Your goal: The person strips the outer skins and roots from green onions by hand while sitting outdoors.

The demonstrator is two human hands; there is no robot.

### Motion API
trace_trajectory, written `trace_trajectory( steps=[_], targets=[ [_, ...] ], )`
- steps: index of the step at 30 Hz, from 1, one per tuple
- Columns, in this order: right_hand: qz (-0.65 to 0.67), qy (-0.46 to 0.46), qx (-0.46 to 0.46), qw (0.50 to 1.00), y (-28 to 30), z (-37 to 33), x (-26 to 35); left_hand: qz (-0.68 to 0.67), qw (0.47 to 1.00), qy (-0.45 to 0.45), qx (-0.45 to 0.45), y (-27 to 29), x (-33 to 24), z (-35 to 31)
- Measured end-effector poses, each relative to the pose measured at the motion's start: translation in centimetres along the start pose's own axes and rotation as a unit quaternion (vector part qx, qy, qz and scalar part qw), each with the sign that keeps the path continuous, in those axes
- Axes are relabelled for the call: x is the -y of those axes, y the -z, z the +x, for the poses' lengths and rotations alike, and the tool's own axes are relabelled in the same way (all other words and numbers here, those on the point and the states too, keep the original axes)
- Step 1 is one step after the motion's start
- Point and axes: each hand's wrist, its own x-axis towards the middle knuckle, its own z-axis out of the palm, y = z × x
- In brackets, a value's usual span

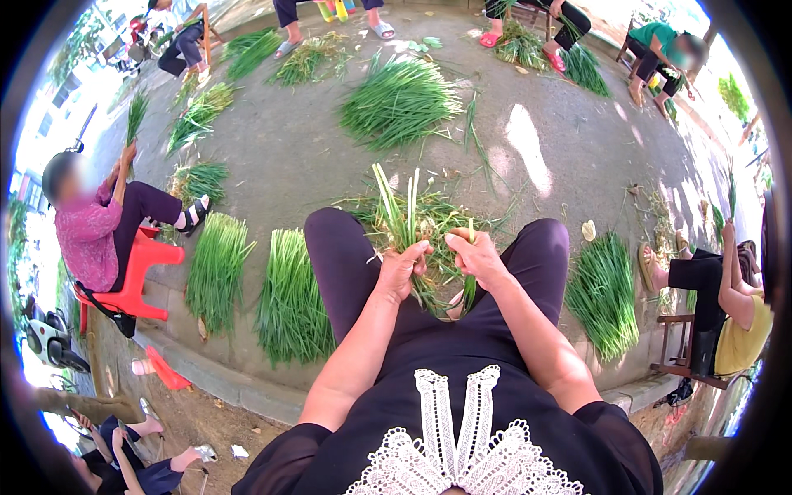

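My left hand [402,269] is closed around a small bunch of garlic chives [398,210], whose pale stalk ends point up and away from me. Pinched in my right hand [480,257] are a few chives [469,290]; their pale tip shows above the fingers and green leaf hangs below. Both hands are close together between my knees, a small gap apart. Beneath them on the ground lies a loose heap of chive scraps [445,216], with yellowed and dry leaves in it.
Neat chive piles lie left of me [290,301], farther left [217,268] and to the right [605,297]. A large chive pile [400,103] is ahead. Several people sit around, one on a red plastic stool [140,268]. A kerb [223,375] runs behind the piles.
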Motion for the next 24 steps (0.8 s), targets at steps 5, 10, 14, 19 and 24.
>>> trace_trajectory(
  steps=[5,10,14,19,24],
  targets=[
    [-0.020,-0.002,0.006,1.000,0.02,0.34,-0.12,0.062,0.998,-0.005,0.018,-0.29,0.15,-0.06],
    [-0.010,0.003,0.005,1.000,-0.14,0.19,-0.11,0.058,0.998,-0.004,0.014,-0.41,0.16,-0.13],
    [-0.036,0.006,0.010,0.999,0.24,0.48,-0.65,0.065,0.998,-0.001,0.007,-0.48,0.11,-0.12],
    [-0.099,0.033,-0.008,0.994,0.22,0.23,-0.31,0.061,0.998,0.006,0.008,-0.21,0.31,0.04],
    [-0.098,0.052,-0.033,0.993,0.52,0.56,-0.57,0.080,0.996,0.024,0.019,0.18,0.42,0.27]
  ],
)
